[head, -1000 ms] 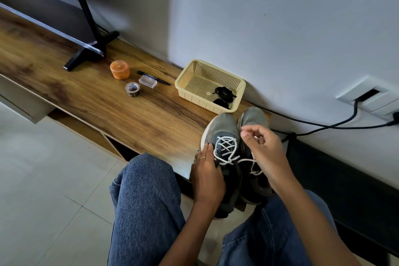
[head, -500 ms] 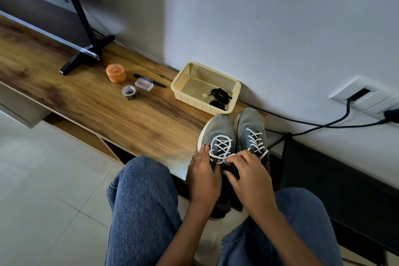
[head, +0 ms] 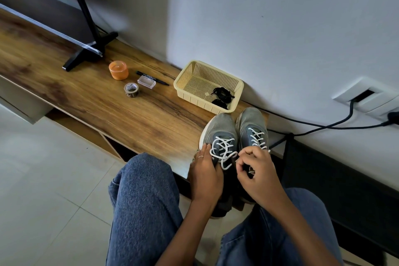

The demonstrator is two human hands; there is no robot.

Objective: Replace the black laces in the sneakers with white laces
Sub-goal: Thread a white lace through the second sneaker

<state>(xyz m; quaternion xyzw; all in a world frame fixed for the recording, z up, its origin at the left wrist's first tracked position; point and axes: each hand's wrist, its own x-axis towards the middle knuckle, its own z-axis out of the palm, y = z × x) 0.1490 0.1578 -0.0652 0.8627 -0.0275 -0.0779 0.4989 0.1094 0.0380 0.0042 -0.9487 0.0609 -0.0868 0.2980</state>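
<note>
Two grey sneakers stand side by side at the right end of the wooden bench, toes toward the wall. The left sneaker (head: 220, 130) and the right sneaker (head: 251, 123) both carry a white lace (head: 223, 150). My left hand (head: 205, 176) grips the left sneaker's side near the collar. My right hand (head: 255, 170) has its fingers curled, pinching the loose end of the white lace at the left sneaker's top eyelets. Black laces (head: 222, 95) lie bundled in the cream basket (head: 190, 71).
On the wooden bench (head: 97, 101) lie an orange jar (head: 118, 70), a tape roll (head: 131, 90), a small clear box (head: 146, 82) and a black pen (head: 151, 75). A black stand foot (head: 86, 54) sits at the left. A black cable (head: 323, 125) runs along the wall.
My right hand has come down from above the right sneaker to the top eyelets of the left sneaker, drawing the lace end in. My left hand stays on the left sneaker.
</note>
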